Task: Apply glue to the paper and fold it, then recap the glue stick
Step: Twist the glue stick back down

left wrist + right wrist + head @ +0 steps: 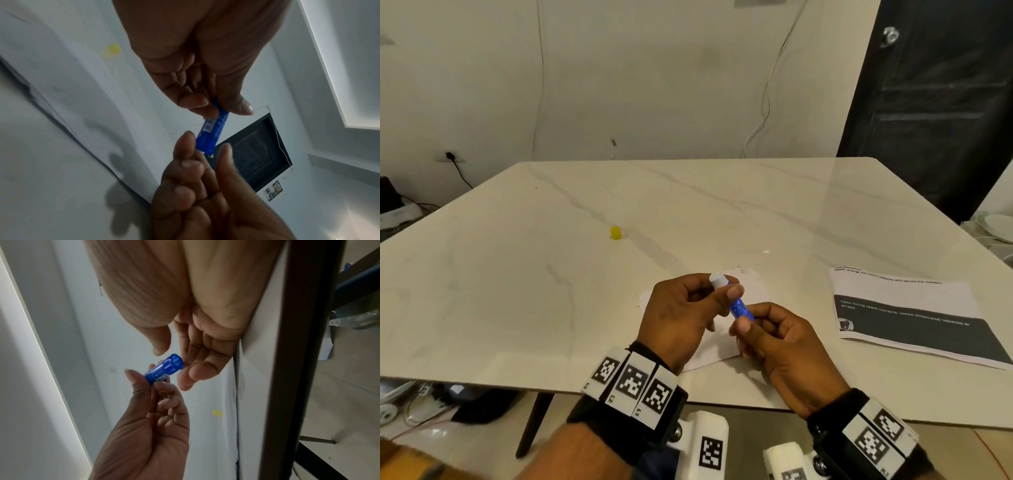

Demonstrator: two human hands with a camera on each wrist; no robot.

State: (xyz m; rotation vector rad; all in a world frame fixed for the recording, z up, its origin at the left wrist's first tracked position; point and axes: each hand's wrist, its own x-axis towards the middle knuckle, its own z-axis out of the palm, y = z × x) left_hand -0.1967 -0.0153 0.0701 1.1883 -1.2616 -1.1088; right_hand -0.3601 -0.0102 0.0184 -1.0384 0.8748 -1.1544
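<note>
Paper (726,346) mostly hidden under both hands in head view; only its edges show. Glue stick (738,306): middle covered by left hand (681,318) thumb, base end buried in right hand (774,346) fingers. Printed sheet (914,315): small header text unreadable, its near right corner cut by the frame edge. Cap (112,49) just a blurred yellow blob in left wrist view. Both forearms cut off at the bottom edge.
</note>
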